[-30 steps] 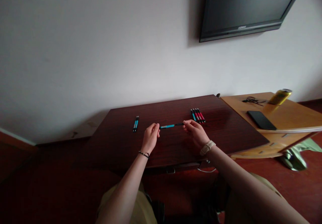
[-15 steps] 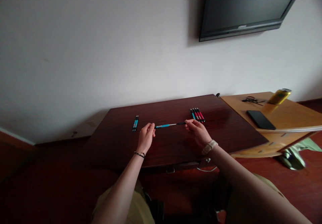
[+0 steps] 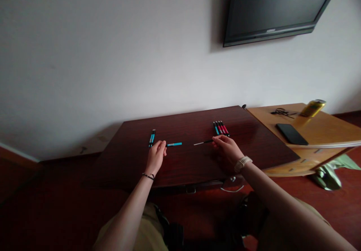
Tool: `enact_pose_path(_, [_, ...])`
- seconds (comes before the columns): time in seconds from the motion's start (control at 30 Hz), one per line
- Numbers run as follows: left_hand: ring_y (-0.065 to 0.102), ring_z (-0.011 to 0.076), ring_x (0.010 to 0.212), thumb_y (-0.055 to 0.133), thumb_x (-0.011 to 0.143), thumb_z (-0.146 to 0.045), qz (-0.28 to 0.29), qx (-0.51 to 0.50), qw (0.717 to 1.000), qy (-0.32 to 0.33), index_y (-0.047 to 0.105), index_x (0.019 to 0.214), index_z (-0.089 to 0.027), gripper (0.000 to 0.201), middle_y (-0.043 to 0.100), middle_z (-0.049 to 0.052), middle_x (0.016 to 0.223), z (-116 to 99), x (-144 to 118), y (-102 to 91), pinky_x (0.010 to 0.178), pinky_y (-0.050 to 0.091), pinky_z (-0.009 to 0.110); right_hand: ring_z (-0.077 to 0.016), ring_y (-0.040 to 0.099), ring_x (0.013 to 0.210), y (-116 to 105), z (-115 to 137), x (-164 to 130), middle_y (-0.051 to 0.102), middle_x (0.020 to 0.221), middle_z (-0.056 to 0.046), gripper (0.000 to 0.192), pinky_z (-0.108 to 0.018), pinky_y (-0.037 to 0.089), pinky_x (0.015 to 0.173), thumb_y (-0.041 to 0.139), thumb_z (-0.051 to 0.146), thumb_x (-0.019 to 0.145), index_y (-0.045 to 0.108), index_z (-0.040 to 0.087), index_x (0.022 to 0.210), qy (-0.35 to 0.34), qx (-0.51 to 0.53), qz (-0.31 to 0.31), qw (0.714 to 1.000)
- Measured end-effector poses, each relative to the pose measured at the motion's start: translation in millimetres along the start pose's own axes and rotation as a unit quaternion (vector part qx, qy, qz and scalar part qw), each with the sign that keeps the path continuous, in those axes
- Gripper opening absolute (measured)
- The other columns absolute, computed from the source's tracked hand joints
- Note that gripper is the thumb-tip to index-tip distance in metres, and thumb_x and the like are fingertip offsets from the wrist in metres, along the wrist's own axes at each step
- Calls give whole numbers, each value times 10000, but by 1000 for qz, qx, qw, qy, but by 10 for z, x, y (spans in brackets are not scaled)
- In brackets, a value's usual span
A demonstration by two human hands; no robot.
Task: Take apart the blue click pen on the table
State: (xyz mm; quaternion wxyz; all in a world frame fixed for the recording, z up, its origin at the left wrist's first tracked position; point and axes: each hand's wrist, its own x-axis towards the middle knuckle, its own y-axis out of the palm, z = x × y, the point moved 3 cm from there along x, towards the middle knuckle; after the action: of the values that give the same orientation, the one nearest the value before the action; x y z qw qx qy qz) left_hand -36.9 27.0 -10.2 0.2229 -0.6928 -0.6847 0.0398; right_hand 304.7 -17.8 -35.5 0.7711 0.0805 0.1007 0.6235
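My left hand [image 3: 157, 154] pinches a blue pen barrel [image 3: 175, 144] by its dark end, the blue part pointing right. Opposite it, my right hand [image 3: 225, 146] grips a black pen part with a thin pale refill [image 3: 198, 143] pointing left. A gap lies between the two pieces, held above the dark wooden table [image 3: 186, 168]. Just beyond my left hand lie two blue pens [image 3: 152, 137], side by side. Past my right hand is a row of several pens [image 3: 221, 128], blue at the left and red at the right.
A lighter wooden cabinet [image 3: 332, 130] adjoins the table on the right. On it are a black phone [image 3: 291, 134], a coiled black cable [image 3: 282, 111] and a yellow can [image 3: 313, 108]. A television [image 3: 282, 10] hangs on the wall. A white cord [image 3: 232, 190] dangles at the table's front edge.
My hands have moved apart, left hand leftward and right hand rightward. The refill has come fully out of the blue barrel, so the pen is now in two pieces.
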Motion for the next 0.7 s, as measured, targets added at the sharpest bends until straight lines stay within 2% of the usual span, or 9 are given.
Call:
enact_pose_path(0.2, [564,148,586,552,966,-595,-5,12,1000,-4,569,708,-213,461,587,-1,607,19,-23,-49,584,435,241,-220,685,727,-196,-6,59,757,785,-53,376,-344,532,675,844,567,752,729,226,862,-48,-145,27,988])
enact_pose_path(0.43, [562,155,583,572,952,-603,-1,2,1000,-14,567,697,-214,465,582,1,598,2,-36,-43,582,434,246,-246,694,778,-327,40,42,766,828,-16,65,-365,480,761,754,349,837,756,297,876,-159,-379,11,912])
enact_pose_path(0.6, [560,149,593,534,987,-584,15,19,1000,-8,556,717,-213,460,569,-9,600,-18,-44,-20,606,430,245,-249,683,814,-322,3,52,739,929,-43,69,-372,489,776,711,308,856,753,291,909,-200,-451,23,870])
enact_pose_path(0.7, [561,146,594,525,994,-579,22,21,999,-8,557,729,-211,455,570,-12,608,-24,-54,-10,604,424,243,-245,684,836,-299,8,49,726,1001,-61,104,-378,506,802,697,290,866,741,280,960,-210,-459,19,863])
